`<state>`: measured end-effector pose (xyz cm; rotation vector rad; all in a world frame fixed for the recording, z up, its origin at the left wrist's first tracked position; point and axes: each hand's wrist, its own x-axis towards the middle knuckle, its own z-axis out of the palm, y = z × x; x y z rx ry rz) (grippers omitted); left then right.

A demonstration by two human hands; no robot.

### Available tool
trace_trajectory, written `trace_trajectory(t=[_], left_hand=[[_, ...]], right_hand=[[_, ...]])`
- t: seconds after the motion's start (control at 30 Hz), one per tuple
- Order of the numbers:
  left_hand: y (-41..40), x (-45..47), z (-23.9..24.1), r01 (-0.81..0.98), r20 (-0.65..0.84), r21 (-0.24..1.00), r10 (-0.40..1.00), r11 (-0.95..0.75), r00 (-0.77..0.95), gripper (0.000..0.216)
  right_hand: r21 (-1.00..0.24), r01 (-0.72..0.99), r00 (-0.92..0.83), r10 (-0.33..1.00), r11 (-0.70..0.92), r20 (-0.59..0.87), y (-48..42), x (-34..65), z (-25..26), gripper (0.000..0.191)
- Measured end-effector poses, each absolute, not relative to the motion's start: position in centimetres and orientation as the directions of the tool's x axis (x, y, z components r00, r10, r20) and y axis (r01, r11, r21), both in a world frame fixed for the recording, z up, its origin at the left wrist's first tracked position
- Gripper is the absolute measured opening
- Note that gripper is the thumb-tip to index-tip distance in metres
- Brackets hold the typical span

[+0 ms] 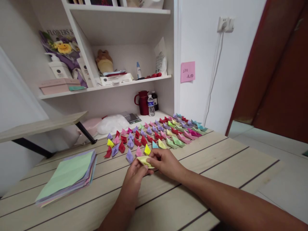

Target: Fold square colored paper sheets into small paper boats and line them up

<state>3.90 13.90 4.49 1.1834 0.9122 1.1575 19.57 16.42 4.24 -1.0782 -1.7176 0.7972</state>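
A pale yellow folded paper boat (145,161) is held between my two hands above the table. My left hand (135,173) pinches its left end and lower side, fingers tucked behind it. On the other end, the thumb and fingers of my right hand (166,162) are closed, with the thumb pressing on the folds. Just beyond my hands stand several rows of small folded paper boats (143,140) in red, purple, pink, yellow, green and blue. A bright yellow boat (147,149) and a light blue boat (154,145) are nearest to my fingers.
A stack of coloured paper sheets (66,175), green on top, lies on the slatted wooden table (96,199) at the left. Behind it is a small raised shelf (43,125) with black legs. A red jug (143,102) and a water bottle (151,106) stand at the back.
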Motion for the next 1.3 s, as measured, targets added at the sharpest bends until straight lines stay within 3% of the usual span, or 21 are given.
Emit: trace_trajectory(t=[0.23,0.37,0.47,0.57,0.83,1.07,1.3], left_hand=[[13.8,3.9,4.4,-0.156,0.040,0.988,0.985,-0.013,0.168,0.029],[13.5,3.9,4.7,-0.142,0.043,0.990,0.987,-0.021,0.158,0.032],[13.4,4.0,4.8,-0.126,0.047,0.992,0.986,-0.027,0.158,0.030],[13.5,4.0,4.8,-0.095,0.045,0.995,0.987,-0.030,0.152,0.024],[13.6,4.0,4.9,-0.051,0.048,0.998,0.988,-0.041,0.145,0.027],[14.6,3.2,4.1,-0.022,0.065,0.998,0.997,-0.064,0.040,0.053],[14.0,0.0,5.6,0.234,0.191,0.959,0.975,-0.161,-0.112,0.034]], right_hand=[[-0.822,0.363,-0.181,0.898,0.439,0.400,16.5,19.6,4.0,0.014],[-0.791,0.410,-0.159,0.889,0.454,0.428,16.1,19.6,4.3,0.002],[-0.776,0.418,-0.163,0.879,0.473,0.449,15.7,19.6,4.6,0.013],[-0.778,0.396,-0.173,0.871,0.489,0.460,15.5,19.7,4.9,0.018],[-0.831,0.276,-0.196,0.875,0.482,0.443,15.4,19.8,5.5,0.007],[-0.914,0.270,-0.245,0.939,0.304,0.240,16.5,20.2,5.1,0.012],[-0.892,0.421,-0.426,0.904,0.164,-0.035,16.1,21.5,5.0,0.019]])
